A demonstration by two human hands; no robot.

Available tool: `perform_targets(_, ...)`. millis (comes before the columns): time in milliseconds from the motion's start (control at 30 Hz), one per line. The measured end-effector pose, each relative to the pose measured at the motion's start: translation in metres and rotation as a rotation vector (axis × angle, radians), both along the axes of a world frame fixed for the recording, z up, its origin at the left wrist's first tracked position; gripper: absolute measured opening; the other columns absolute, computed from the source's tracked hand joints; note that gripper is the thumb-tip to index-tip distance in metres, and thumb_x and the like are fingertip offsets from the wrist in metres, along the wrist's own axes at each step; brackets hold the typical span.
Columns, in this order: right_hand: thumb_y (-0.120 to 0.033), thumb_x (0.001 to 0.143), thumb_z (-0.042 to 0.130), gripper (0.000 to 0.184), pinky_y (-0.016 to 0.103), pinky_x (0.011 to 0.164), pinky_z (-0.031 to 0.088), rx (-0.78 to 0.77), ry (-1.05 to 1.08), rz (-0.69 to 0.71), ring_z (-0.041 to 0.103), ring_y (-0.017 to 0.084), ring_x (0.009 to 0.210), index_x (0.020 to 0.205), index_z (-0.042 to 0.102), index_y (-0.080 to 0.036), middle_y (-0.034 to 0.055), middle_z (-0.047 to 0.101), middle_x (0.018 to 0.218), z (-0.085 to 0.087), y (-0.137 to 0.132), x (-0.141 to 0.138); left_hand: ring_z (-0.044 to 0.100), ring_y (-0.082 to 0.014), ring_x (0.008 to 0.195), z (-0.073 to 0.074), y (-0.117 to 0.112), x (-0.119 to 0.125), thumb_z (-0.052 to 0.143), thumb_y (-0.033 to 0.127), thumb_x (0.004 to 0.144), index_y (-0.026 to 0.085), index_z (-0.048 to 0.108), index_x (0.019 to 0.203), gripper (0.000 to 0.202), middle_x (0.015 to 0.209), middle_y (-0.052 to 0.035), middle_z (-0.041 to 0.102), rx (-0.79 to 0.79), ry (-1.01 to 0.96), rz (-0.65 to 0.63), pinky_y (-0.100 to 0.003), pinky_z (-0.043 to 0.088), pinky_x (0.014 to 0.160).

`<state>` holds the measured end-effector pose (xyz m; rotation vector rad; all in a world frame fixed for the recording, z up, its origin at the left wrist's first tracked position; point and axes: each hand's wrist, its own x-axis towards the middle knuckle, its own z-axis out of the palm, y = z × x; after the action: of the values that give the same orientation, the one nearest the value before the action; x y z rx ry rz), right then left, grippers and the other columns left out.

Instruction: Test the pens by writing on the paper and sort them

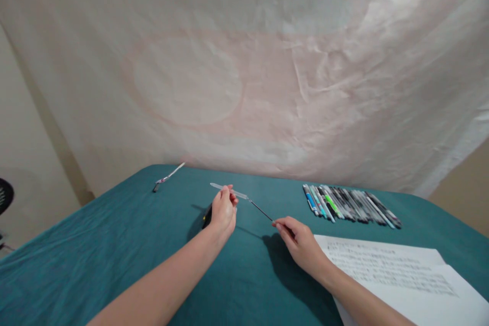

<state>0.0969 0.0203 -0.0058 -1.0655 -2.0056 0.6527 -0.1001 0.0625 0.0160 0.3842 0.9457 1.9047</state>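
Observation:
My left hand (pixel 224 209) is closed around a clear, whitish pen barrel (pixel 239 194), which sticks out past the fingers on both sides. My right hand (pixel 300 242) pinches the near end of a thin, dark pen refill (pixel 260 209). The refill's far tip meets the barrel's right-hand end; whether it reaches inside cannot be made out. Partly hidden behind my left hand is a black object (pixel 207 216) with a small yellow mark, its kind unclear.
Many pens (pixel 349 205) lie side by side at the back right. Written-on white paper sheets (pixel 397 277) lie at the front right. A thin whitish stick-like item (pixel 168 177) with a dark end rests at the back left. Green cloth (pixel 126 244) covers the table.

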Motion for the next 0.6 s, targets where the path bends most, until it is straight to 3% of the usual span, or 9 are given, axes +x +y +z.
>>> perform_targets(333, -0.028, 0.088, 0.041, 0.023, 0.025, 0.058, 0.038, 0.098, -0.049, -0.064, 0.05, 0.014, 0.062, 0.087, 0.062, -0.019, 0.002, 0.054, 0.071, 0.015, 0.01, 0.012, 0.049, -0.0045, 0.05, -0.003, -0.008, 0.01, 0.045, 0.014, 0.087, 0.011, 0.057, 0.079, 0.015, 0.06, 0.0011, 0.052, 0.001, -0.032, -0.111, -0.013, 0.042, 0.048)
perform_targets(600, -0.033, 0.086, 0.043, 0.024, 0.025, 0.055, 0.039, 0.188, -0.06, -0.119, 0.05, 0.015, 0.063, 0.088, 0.063, -0.019, 0.0038, 0.055, 0.074, 0.037, 0.017, 0.027, 0.061, -0.0083, 0.063, -0.007, -0.028, 0.037, 0.051, 0.006, 0.083, 0.009, 0.058, 0.076, 0.01, 0.072, -0.0052, 0.061, -0.003, -0.156, -0.418, -0.017, 0.053, 0.062)
